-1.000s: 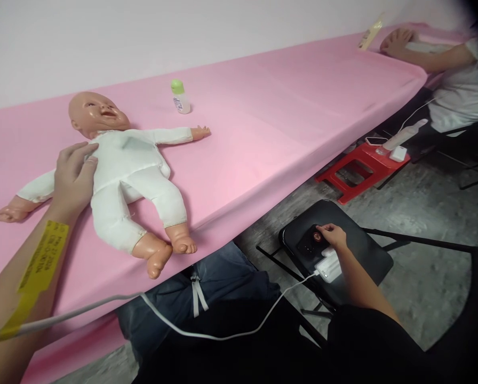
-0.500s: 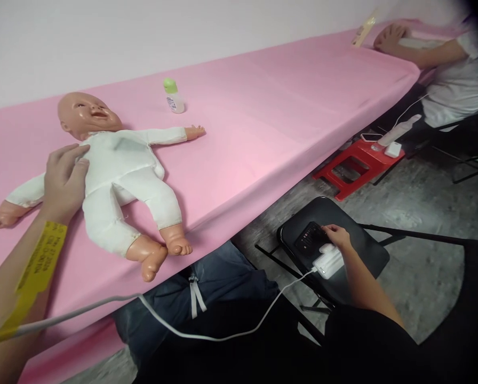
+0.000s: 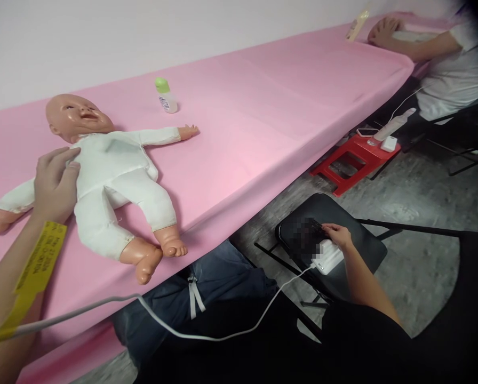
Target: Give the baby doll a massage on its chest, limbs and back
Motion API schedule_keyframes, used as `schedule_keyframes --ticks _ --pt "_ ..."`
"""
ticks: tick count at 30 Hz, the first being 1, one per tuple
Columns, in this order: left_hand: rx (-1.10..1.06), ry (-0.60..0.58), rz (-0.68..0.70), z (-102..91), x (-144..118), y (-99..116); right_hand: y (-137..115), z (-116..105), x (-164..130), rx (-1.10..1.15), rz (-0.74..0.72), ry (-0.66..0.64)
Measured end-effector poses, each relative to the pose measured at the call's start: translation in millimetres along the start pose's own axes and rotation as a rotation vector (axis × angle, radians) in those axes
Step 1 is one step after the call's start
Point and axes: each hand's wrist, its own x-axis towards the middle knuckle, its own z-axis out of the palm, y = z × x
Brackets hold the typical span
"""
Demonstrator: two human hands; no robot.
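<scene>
Here the left hand (image 3: 55, 184) lies flat and open on the baby doll (image 3: 111, 176), palm over the shoulder and chest on the near side, gripping nothing; judged from the flat palm, it steadies the doll rather than lifts it. A yellow band (image 3: 34, 266) wraps that forearm. The doll lies on its back on the pink table (image 3: 263, 117), head toward 11 o'clock, feet toward 5 o'clock near the table edge, arms spread. The right hand (image 3: 339, 234) reaches down at 4 o'clock to a phone (image 3: 307, 237) on a black chair seat (image 3: 363, 250), fingertips on the screen, fingers loosely curled and holding nothing. Just beside it sits a white power bank (image 3: 329, 261), its white cable (image 3: 207, 333) trailing across the lap. At 12 o'clock from the doll stands a small green-capped bottle (image 3: 165, 96), upright, well apart. Toward 2 o'clock are a red stool (image 3: 351, 157) and another person's hand (image 3: 383, 29) resting on the table.
</scene>
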Motion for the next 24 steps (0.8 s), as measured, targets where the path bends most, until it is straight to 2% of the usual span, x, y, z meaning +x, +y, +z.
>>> schedule_keyframes --ticks 12,24 --pt "-0.009 0.007 -0.056 -0.6 -1 14 3 1 -3 0.087 0.006 0.004" --pt "-0.003 0.011 0.005 2.1 -2 -2 1 -2 -6 0.057 -0.005 -0.035"
